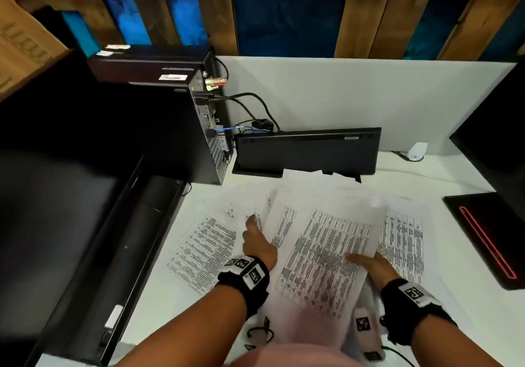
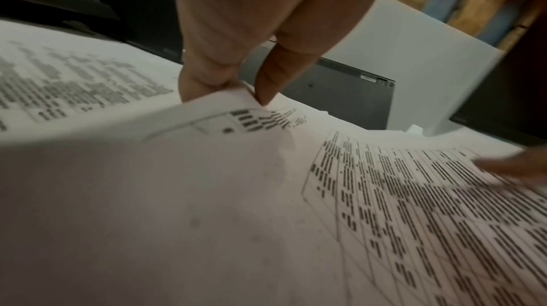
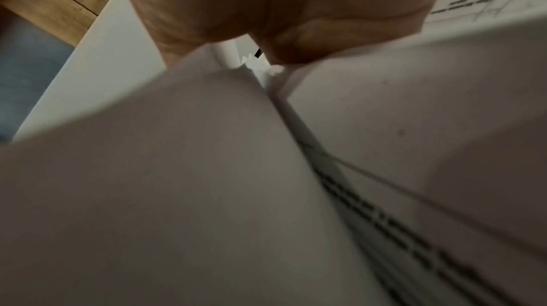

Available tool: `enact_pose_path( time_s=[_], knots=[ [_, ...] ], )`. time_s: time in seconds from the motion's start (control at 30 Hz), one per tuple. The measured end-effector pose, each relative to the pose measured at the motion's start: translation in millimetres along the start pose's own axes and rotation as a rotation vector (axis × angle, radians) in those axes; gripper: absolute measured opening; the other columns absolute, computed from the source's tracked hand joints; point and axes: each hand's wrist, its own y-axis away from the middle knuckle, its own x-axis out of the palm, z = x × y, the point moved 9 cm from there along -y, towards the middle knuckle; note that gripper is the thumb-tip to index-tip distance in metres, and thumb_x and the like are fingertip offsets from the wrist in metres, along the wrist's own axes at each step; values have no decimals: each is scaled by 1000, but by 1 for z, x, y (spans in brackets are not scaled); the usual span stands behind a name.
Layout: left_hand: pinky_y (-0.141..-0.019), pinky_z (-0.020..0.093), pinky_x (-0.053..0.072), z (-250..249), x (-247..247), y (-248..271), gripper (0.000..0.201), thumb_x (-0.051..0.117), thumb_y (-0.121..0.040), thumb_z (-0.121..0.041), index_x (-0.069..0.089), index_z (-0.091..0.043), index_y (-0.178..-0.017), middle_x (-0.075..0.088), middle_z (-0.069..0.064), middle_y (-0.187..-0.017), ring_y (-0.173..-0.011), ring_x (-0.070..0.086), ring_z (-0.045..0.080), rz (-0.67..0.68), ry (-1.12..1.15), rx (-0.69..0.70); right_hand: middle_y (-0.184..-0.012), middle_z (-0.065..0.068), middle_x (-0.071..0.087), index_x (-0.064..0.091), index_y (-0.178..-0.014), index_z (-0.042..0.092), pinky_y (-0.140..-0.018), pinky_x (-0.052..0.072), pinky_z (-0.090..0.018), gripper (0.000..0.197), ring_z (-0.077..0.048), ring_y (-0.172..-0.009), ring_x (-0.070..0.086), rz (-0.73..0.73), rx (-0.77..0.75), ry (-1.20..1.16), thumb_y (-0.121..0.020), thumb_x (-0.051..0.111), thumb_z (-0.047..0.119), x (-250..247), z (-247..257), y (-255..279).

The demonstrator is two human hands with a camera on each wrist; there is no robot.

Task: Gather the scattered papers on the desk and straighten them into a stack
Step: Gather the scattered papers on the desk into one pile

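Observation:
A loose bundle of printed sheets (image 1: 321, 253) is lifted off the white desk (image 1: 159, 304) between both hands. My left hand (image 1: 257, 238) pinches the bundle's left edge, thumb on top. In the left wrist view the left hand (image 2: 248, 92) pinches the curled edge of the sheets (image 2: 207, 194). My right hand (image 1: 369, 264) holds the right edge, thumb on the print and fingers hidden beneath. In the right wrist view the right hand (image 3: 266, 11) sits over splayed sheet edges (image 3: 148, 194). One printed sheet (image 1: 201, 253) lies flat at the left, another (image 1: 403, 241) at the right.
A black computer tower (image 1: 170, 133) with cables stands at the back left. A black keyboard (image 1: 306, 150) leans on edge against the white partition. At the right edge sits a black device with a red line (image 1: 488, 236), a monitor (image 1: 497, 128) behind it. The desk drops off at the left.

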Motion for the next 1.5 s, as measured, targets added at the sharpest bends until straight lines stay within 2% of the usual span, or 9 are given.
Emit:
enact_pose_path(
  time_s=[0.23,0.33,0.57,0.7,0.9,1.07,1.2,1.37,1.5],
  knots=[
    [-113,37,35,-4,28,11,60,34,-86,10,40,-6,-143,43,14,-146,-134,43,29,244,-87,79,-122,-22,58,44,-130,0,-82,49,-39,58,-35,-103,57,-49,-14,142,-76,66,-7,6,10,-11],
    [-103,42,46,0,21,10,46,35,-88,0,53,-1,-131,54,23,-133,-120,54,39,304,-183,57,-129,-21,56,45,-131,-2,-96,47,-43,70,-38,-115,56,-125,-6,290,-70,79,3,-2,11,-14],
    [-110,44,30,107,-132,28,82,69,-71,-28,32,-12,-143,37,18,-145,-131,39,38,-415,9,-562,-132,-23,55,46,-132,-4,-103,42,-44,72,-39,-119,54,-103,55,245,-71,81,9,-11,-3,-17],
    [-98,48,46,154,-138,45,98,70,-35,-39,50,-10,-126,60,16,-120,-108,61,40,-439,198,-826,-139,-24,48,38,-137,-8,-106,36,-41,76,-39,-126,47,-105,45,161,-73,78,2,-13,-1,-20],
    [-88,51,52,164,-112,-17,84,66,-41,-30,53,-11,-122,67,16,-109,-93,67,41,-385,134,-713,-134,-26,52,43,-133,-6,-103,38,-45,77,-40,-116,53,-73,59,53,-66,80,-3,-10,-7,-17],
    [-111,50,33,114,-123,13,82,62,-69,-37,31,-33,-144,36,10,-145,-131,42,36,-352,32,-590,-131,-26,53,41,-136,-8,-108,35,-47,88,-43,-122,50,-42,52,29,-60,84,0,-9,-6,-18],
    [-113,47,32,105,-119,17,104,76,-71,-19,11,-19,-153,28,15,-151,-135,38,38,-446,217,-542,-140,-26,46,34,-140,-7,-109,34,-45,81,-42,-127,45,-51,47,17,-72,77,-3,-11,-4,-17],
    [-93,44,54,88,-99,-8,69,86,-59,-26,61,-3,-119,70,17,-111,-96,69,32,-249,403,-380,-142,-26,44,33,-140,-7,-110,32,-44,81,-42,-129,43,-38,45,4,-72,77,-3,-11,0,-12],
    [-84,34,55,62,-110,-6,34,80,-69,-35,74,-14,-96,75,9,-98,-87,69,25,-134,70,-195,-142,-25,43,32,-141,-6,-109,30,-43,82,-41,-131,41,-32,48,20,-72,76,-4,-12,0,-12]
  ],
)
